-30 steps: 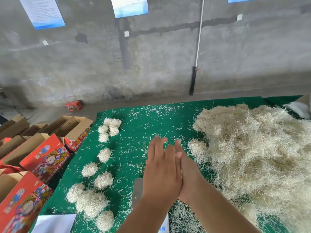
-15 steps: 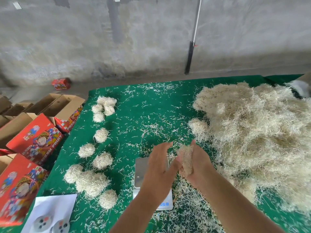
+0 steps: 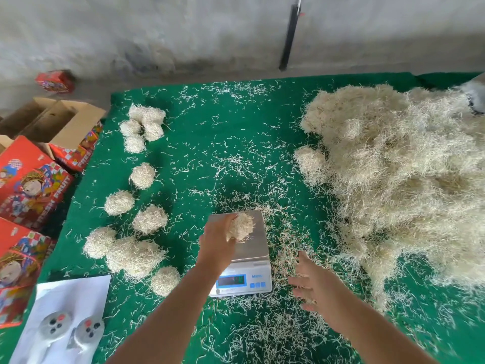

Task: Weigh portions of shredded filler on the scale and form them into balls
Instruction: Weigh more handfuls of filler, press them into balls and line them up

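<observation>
We hold a wad of filler [image 3: 240,227] in our left hand [image 3: 217,245], fingers curled round it, just over the scale [image 3: 240,254] pan so it can be weighed. Our right hand [image 3: 313,285] hangs loose and holds nothing, near the big filler heap [image 3: 399,179]. Finished balls [image 3: 143,176] sit left on the bench [image 3: 236,132], clear of the scale

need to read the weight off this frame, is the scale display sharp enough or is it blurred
Head view: the scale display is smeared, digits unreadable; motion blur also softens the right hand and the frame's right edge; the left hand and its filler ball are fairly sharp; wide-angle distortion bows the table.
</observation>
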Available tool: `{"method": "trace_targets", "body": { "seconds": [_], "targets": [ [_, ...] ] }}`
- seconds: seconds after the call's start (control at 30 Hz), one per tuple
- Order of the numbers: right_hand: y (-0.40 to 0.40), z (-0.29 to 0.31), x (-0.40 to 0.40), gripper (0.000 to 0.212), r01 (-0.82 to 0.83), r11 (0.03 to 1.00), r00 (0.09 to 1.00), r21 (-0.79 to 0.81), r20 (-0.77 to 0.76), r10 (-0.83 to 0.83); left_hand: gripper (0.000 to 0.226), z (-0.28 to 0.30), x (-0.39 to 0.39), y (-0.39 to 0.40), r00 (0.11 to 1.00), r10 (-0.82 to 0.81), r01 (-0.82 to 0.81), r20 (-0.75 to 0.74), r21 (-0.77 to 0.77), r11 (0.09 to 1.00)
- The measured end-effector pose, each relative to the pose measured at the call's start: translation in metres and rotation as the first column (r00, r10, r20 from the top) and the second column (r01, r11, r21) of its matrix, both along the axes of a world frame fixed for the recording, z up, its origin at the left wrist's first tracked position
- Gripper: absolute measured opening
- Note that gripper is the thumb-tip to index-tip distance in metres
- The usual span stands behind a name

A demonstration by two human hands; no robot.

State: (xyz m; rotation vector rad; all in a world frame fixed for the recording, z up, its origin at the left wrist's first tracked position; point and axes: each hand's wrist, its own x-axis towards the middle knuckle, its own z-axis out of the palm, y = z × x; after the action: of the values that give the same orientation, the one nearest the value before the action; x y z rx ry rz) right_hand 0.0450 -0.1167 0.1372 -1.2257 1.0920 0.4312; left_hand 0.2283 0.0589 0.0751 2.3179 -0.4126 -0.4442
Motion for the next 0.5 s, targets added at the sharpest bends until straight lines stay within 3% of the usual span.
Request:
{"method": "trace_targets", "body": {
  "seconds": [0.1, 0.27, 0.5],
  "targets": [
    [-0.009, -0.024, -0.032, 0.063, 0.037, 0.999, 0.994, 0.007, -0.108, -0.036, 0.072, -0.021, 0.016, -0.008, 0.998, -0.038, 0.036, -0.042, -0.045, 0.998],
    [-0.017, -0.036, -0.057, 0.057, 0.097, 0.995, 0.979, 0.005, -0.181, -0.095, 0.082, -0.046, 0.023, -0.005, 0.988, -0.156, 0.156, 0.002, 0.032, 0.987],
    [-0.021, -0.033, -0.054, 0.055, 0.043, 0.998, 0.991, -0.042, -0.123, -0.048, 0.080, -0.041, 0.008, 0.049, 0.998, 0.027, -0.026, 0.053, -0.026, 0.999]
  ]
}}
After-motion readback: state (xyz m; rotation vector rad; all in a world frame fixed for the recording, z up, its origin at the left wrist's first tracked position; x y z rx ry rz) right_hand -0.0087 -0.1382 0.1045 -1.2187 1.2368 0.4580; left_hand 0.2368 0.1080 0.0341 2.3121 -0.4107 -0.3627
